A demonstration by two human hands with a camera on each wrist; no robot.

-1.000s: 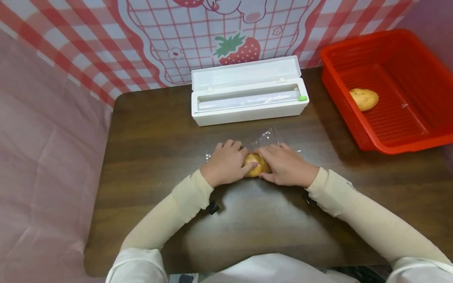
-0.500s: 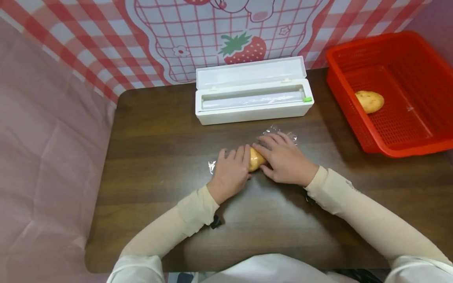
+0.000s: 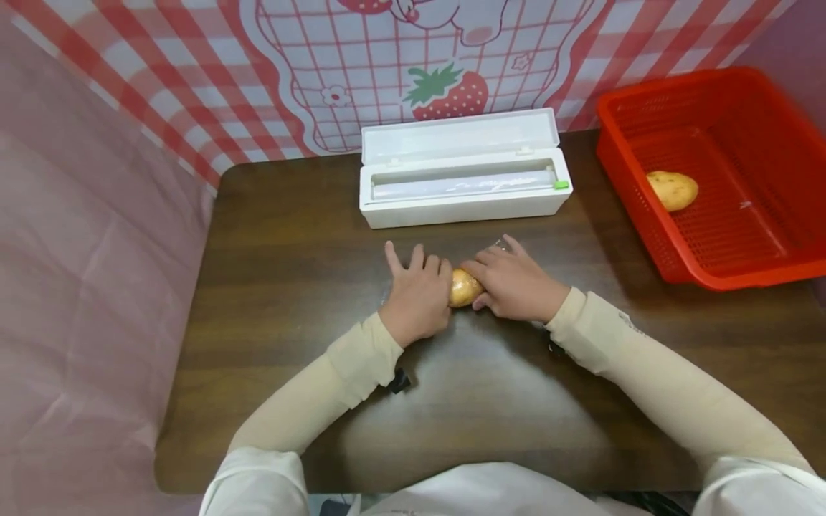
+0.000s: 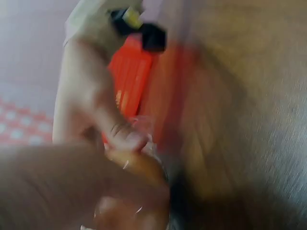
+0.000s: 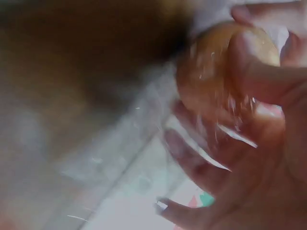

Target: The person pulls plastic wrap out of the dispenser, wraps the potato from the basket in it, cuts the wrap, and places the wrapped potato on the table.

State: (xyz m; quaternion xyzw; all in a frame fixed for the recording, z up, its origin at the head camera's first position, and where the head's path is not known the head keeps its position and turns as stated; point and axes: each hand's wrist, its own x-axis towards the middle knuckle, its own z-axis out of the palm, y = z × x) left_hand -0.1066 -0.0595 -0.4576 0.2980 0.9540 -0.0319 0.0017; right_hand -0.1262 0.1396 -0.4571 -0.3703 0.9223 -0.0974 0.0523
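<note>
A potato wrapped in clear plastic film sits between both hands over the middle of the table. My left hand grips its left end, with some fingers spread outward. At the other end my right hand holds it, thumb on the near side and fingers on the far side. In the right wrist view, shiny film lies over the potato and between the right fingers. The left wrist view is blurred; the right thumb shows on the potato there. Both hands hide much of the film's ends.
A long white box stands behind the hands, its lid up, with a roll of film inside and a green slider at its right. On the right, a red basket holds another potato. A checked cloth hangs behind.
The film that spread beyond both hands is now mostly gathered around the potato. My left hand has shifted slightly right and its fingers have spread; the right hand has moved slightly up.
</note>
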